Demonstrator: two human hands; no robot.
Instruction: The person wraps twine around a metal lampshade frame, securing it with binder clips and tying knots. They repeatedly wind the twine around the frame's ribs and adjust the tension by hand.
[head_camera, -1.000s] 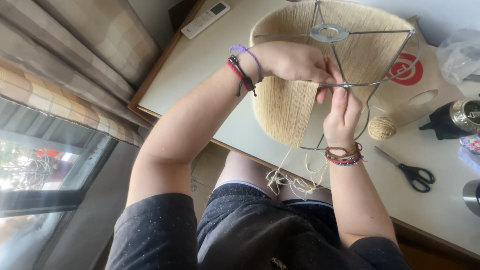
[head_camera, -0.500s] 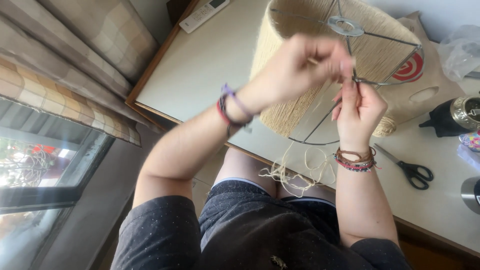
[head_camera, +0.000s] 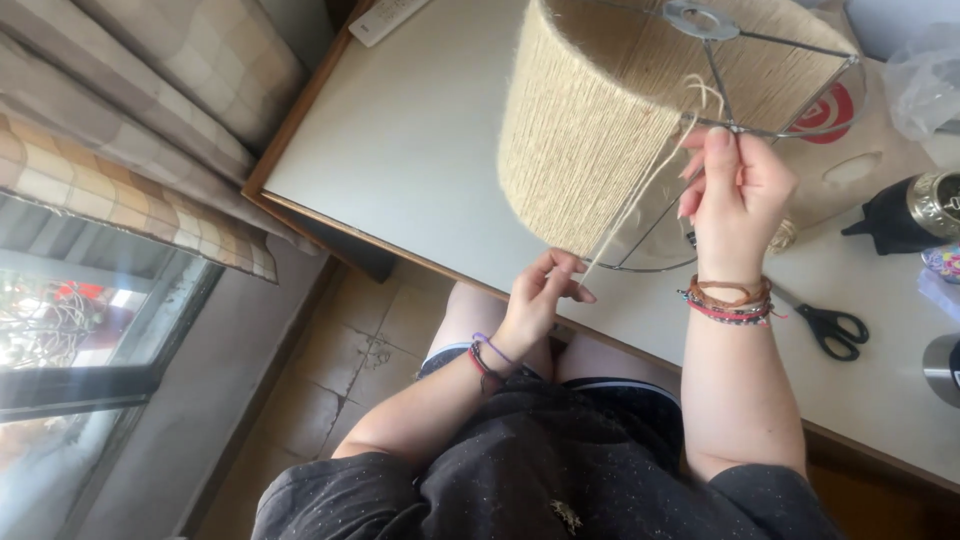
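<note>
Left hand (head_camera: 535, 300): grip pinched shut on a taut strand of twine (head_camera: 640, 195), held just below the counter (head_camera: 420, 150) edge. Right hand (head_camera: 735, 195): grip closed on the wire frame rim (head_camera: 790, 132) of the lampshade (head_camera: 590, 130), where the twine loops over. The twine-wrapped lampshade lies on its side on the counter. Scissors (head_camera: 828, 328) lie near the right wrist.

Lampshade (head_camera: 590, 130): beige twine, silver wire frame
Twine strand (head_camera: 640, 195): pale cream
Worktop (head_camera: 420, 130): white, brown wooden edge
Scissors (head_camera: 835, 328): black handles
Curtain (head_camera: 140, 130): beige and grey check
My shirt (head_camera: 560, 470): black, speckled
</note>
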